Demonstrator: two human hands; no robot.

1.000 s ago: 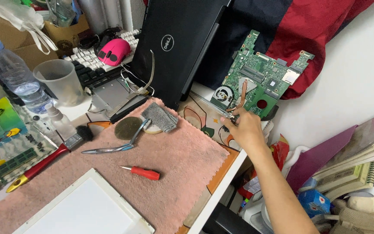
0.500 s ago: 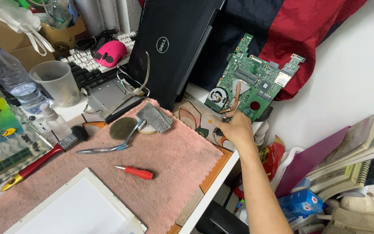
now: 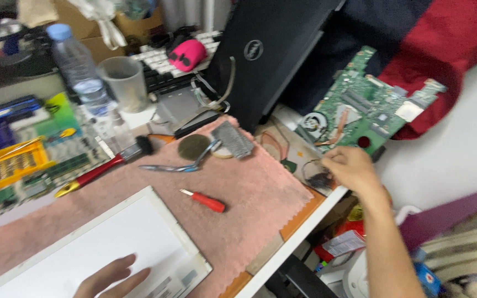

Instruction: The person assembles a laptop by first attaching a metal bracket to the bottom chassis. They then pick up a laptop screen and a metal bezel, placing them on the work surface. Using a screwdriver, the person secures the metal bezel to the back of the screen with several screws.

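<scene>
Motherboard (image 3: 368,107), green, leans propped at the bench's (image 3: 299,232) far right edge, just above the right hand (image 3: 349,168), whose fingers curl together over a small dark part (image 3: 318,177); the left hand (image 3: 111,276) lies flat, fingers apart, on a white panel (image 3: 106,243)

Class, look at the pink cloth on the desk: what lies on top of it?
On the pink cloth lie a red-handled screwdriver, metal tweezers, a dark round pad and a white panel under the left hand. What lies beneath the panel is hidden.
</scene>
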